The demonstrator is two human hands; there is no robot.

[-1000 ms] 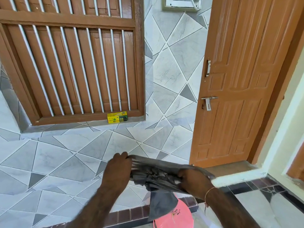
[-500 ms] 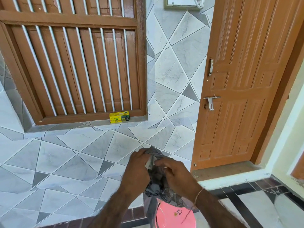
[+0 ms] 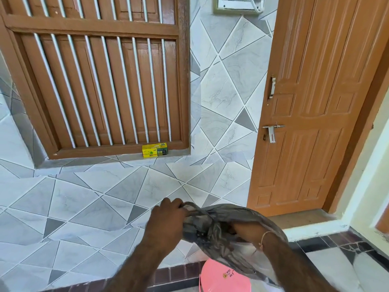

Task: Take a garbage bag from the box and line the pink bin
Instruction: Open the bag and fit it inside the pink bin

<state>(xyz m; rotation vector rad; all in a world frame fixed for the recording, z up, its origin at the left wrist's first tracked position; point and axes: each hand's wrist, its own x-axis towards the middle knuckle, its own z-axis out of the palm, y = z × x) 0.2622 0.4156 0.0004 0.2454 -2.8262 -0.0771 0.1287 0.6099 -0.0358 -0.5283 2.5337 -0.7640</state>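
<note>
The grey garbage bag (image 3: 223, 230) hangs in the air just above the pink bin (image 3: 223, 277), its mouth pulled partly open and its crumpled body drooping toward the bin's rim. The left hand (image 3: 168, 218) pinches the bag's upper edge, fingers curled shut around the thin film. The right hand (image 3: 246, 230) is pushed inside the opening, with plastic draped over its wrist; its fingers are hidden by the film, so whether they are closed on the bag cannot be told. The pink bin shows only in part at the bottom edge of the view, directly beneath the bag, beside a dark brick-patterned border strip (image 3: 179, 275). Ahead of the hands, the grey-and-white tiled surface (image 3: 94, 207) lies bare. At its far edge, the yellow box (image 3: 155, 150) stands against the bottom frame of a brown barred window (image 3: 101, 81), well apart from the bag. To the right, a brown door (image 3: 311, 123) stands close to the bag's right side.
</note>
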